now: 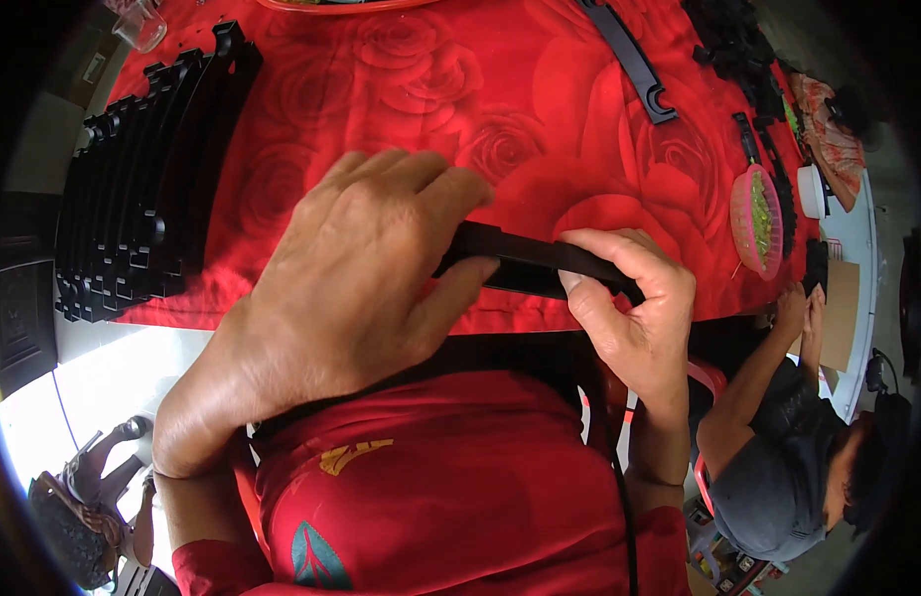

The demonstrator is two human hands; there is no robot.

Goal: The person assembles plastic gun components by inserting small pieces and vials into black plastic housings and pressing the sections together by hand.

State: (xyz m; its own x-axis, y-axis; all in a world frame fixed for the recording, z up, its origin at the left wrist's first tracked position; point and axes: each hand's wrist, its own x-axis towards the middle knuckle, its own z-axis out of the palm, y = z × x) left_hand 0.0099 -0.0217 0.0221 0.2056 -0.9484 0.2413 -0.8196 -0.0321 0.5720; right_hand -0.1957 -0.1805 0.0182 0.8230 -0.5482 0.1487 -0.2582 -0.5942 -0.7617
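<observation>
Both my hands hold a long black plastic strip (528,260) level just above the front edge of the table. My left hand (356,268) is closed round its left end, the back of the hand toward me and the thumb below the strip; that end is hidden behind the fingers. Near the other end, my right hand (644,303) grips the strip between thumb and fingers. A similar curved black strip with a hooked end (627,62) lies on the cloth at the far right. To the left stands a row of several black strips (142,199) packed side by side.
A red rose-patterned cloth (411,99) covers the table. On its right side are a pink basket with green bits (756,221) and a heap of black parts (728,45). A glass cup (142,28) stands at the far left. Another person (778,477) sits at right.
</observation>
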